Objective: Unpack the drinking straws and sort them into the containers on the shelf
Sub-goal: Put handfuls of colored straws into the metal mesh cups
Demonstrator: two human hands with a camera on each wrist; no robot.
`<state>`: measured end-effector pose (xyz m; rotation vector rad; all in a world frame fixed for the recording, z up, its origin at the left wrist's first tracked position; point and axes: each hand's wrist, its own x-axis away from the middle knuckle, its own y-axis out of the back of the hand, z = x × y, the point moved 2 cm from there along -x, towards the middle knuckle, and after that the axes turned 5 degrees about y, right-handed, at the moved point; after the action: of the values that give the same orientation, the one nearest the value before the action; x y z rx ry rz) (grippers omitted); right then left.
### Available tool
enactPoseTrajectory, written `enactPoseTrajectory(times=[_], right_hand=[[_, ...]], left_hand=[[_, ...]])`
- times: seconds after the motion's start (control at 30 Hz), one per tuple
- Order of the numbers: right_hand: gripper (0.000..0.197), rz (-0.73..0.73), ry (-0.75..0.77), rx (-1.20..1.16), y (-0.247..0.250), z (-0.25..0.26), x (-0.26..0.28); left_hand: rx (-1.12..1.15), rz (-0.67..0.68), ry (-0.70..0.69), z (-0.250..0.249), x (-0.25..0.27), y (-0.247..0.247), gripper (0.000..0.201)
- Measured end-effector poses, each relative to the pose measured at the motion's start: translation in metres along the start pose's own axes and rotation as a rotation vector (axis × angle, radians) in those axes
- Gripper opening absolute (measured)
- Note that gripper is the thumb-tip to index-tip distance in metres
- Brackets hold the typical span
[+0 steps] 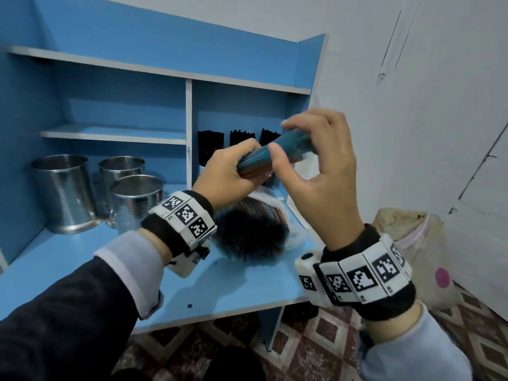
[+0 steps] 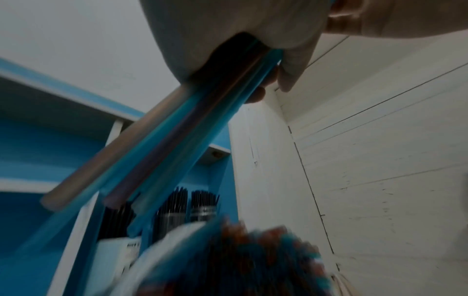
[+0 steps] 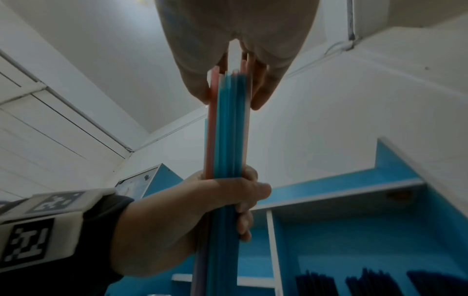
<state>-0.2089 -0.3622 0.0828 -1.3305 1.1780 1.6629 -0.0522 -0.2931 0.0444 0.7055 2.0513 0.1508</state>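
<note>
My left hand (image 1: 236,171) grips a handful of blue, pink and pale straws (image 1: 264,158) in its fist, held above the shelf board. In the right wrist view my right hand (image 3: 230,96) pinches the top ends of these straws (image 3: 228,130) between thumb and fingers, while the left hand (image 3: 202,210) wraps their middle. A large bundle of mixed-colour straws (image 1: 253,229) lies in an opened clear plastic bag on the blue shelf (image 1: 236,281), right under the hands. Three empty steel cups (image 1: 64,193) stand at the left.
Three holders of black straws (image 1: 211,144) stand at the back of the right compartment, partly hidden by the hands. A white wall runs along the right. A sack (image 1: 417,243) sits on the patterned floor beside the shelf unit.
</note>
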Motion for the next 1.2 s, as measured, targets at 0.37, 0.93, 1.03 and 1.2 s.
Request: enactPoseTrajectory(times=[0.37,0.93,1.03,1.2], right_hand=[[0.029,0.550,-0.265,-0.144,-0.111,-0.013,0.027],[0.015,0.683,-0.745,-0.691,-0.154,-0.029,0.074],[0.013,0.514,-0.722,-0.754,-0.156,-0.026,0.044],[0.008,0.224,-0.614,-0.785,-0.150,-0.025,-0.022]], left_hand=[[0.220,0.180,0.744,0.087,0.080,0.016,0.033],[0.220,0.365,0.635,0.093,0.107,0.043,0.044],[0.079,0.074,0.458,0.088,0.096,0.067,0.069],[-0.480,-0.273,0.262,0.110,0.088,0.118,0.110]])
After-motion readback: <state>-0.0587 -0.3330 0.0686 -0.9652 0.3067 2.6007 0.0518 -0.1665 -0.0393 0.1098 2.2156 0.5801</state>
